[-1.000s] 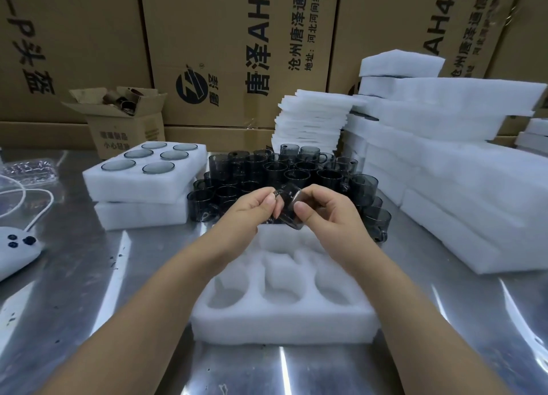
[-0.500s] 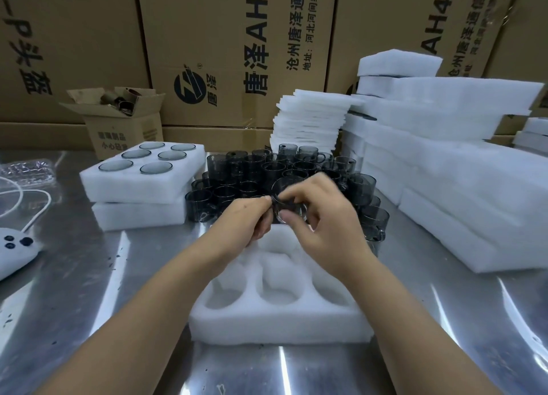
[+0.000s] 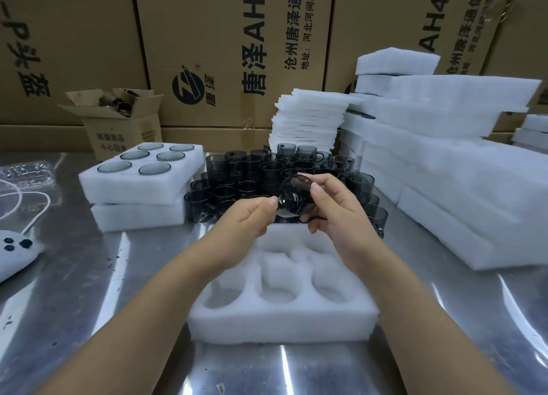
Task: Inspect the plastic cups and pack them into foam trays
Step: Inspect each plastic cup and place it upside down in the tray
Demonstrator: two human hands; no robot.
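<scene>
A smoky grey plastic cup (image 3: 293, 197) is tipped on its side, its bottom turned toward me, above the far edge of an empty white foam tray (image 3: 281, 314). My right hand (image 3: 335, 210) grips it by the rim and body. My left hand (image 3: 252, 219) touches its left side with the fingertips. Behind the hands stands a crowd of several grey cups (image 3: 255, 172) on the steel table. At the left, a filled foam tray (image 3: 142, 175) with cups in its holes rests on another tray (image 3: 139, 216).
Stacks of foam sheets (image 3: 308, 119) and foam blocks (image 3: 444, 163) rise at the back right. A small open cardboard box (image 3: 121, 127) sits at the back left, large cartons behind it. A white device (image 3: 14, 252) with a cable lies at the left edge.
The cup has been turned in my hands, from rim-up to lying on its side with the bottom facing me. My right hand shifted to the cup's right.
</scene>
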